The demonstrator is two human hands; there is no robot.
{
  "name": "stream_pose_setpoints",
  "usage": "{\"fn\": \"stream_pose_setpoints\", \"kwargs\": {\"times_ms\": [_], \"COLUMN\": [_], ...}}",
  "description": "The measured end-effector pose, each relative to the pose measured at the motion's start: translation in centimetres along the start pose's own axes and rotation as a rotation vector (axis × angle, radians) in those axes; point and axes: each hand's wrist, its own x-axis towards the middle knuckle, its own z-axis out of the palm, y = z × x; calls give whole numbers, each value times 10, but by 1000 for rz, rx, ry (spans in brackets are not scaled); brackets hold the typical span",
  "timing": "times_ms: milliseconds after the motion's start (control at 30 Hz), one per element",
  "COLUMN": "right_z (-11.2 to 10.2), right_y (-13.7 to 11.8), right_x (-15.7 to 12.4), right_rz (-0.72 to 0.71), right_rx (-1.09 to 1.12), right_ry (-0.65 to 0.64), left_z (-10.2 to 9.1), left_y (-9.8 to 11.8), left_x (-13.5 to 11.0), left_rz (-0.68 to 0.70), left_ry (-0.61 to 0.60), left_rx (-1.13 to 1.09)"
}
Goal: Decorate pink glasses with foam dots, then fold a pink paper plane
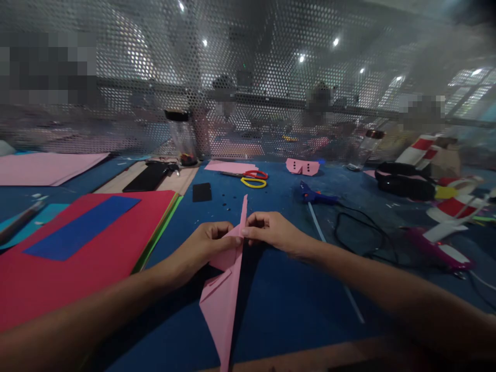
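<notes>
A folded piece of pink paper (222, 305) stands on edge above the blue table, its long narrow crease pointing away from me. My left hand (213, 243) pinches its left side between thumb and fingers. At the crease, my right hand (267, 230) is closed on the same paper, thumb and fingertips pressed together. Both hands are close to each other near the far part of the paper. Smaller flaps hang on its left side. The lower end reaches the near edge of the view.
Red sheets (96, 279) with a blue strip (83, 227) lie left. Beyond the hands are scissors (256, 178), a black card (202, 192) and a cut pink piece (302, 166). A blue glue gun (315, 195) with a cord lies right. A perforated metal screen (256, 67) rises behind.
</notes>
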Motion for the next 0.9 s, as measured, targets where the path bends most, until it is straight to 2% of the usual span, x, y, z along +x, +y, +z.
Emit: {"fn": "stream_pose_setpoints", "kwargs": {"times_ms": [367, 600, 900], "right_z": [-2, 1, 1], "right_y": [-6, -3, -6], "right_x": [-3, -3, -5], "right_rz": [-30, -94, -110], "right_rx": [-115, -232, -244], "right_ry": [-45, -11, -24], "left_z": [2, 1, 1], "left_y": [-3, -5, -3], "left_x": [-1, 0, -3], "left_rz": [23, 45, 32], "left_ry": [-7, -9, -18], "left_rx": [-2, 16, -21]}}
